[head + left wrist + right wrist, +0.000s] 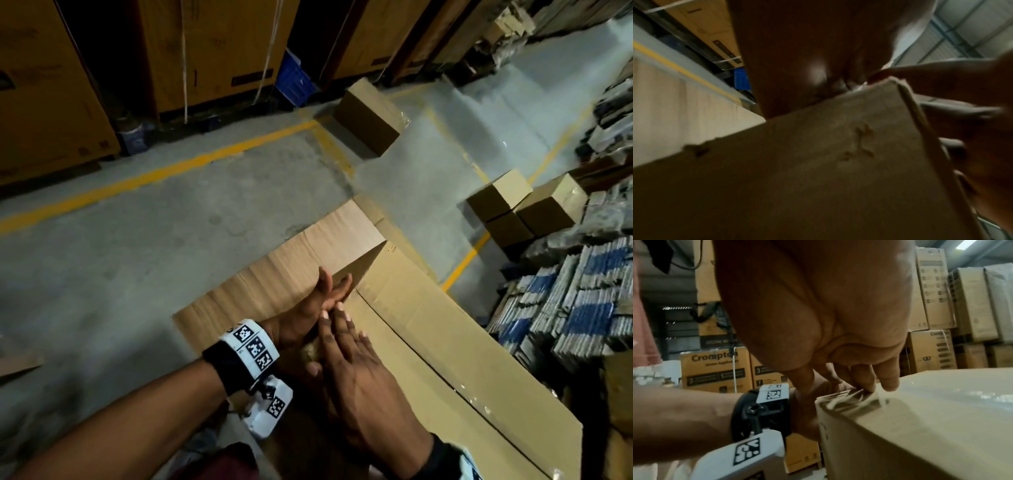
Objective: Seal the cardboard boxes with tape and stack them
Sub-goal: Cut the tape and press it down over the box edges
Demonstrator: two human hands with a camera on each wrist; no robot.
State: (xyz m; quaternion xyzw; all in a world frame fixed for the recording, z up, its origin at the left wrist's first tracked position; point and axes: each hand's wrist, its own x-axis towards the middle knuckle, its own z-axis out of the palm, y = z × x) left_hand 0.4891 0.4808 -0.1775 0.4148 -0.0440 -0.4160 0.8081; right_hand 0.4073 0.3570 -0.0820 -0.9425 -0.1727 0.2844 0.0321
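Note:
A large brown cardboard box (pixel 428 335) stands in front of me, with clear tape (pixel 476 397) glinting along its top seam. My left hand (pixel 322 298) lies flat against the box's near left side, fingers straight. My right hand (pixel 346 342) reaches over the same top edge. Its fingertips (pixel 888 384) press the wrinkled end of the tape (pixel 855 397) down over the corner of the box (pixel 920 426). In the left wrist view the palm (pixel 807 56) rests on the cardboard (pixel 818 162). A small pale lump sits between the hands; I cannot tell what it is.
A flat cardboard sheet (pixel 274 274) lies on the floor left of the box. A closed box (pixel 370 120) sits farther off, and more closed boxes (pixel 503 212) stand at the right. Stacks of packets (pixel 565 301) crowd the right side. Tall yellow cartons (pixel 212 51) and a blue crate (pixel 294 78) line the back.

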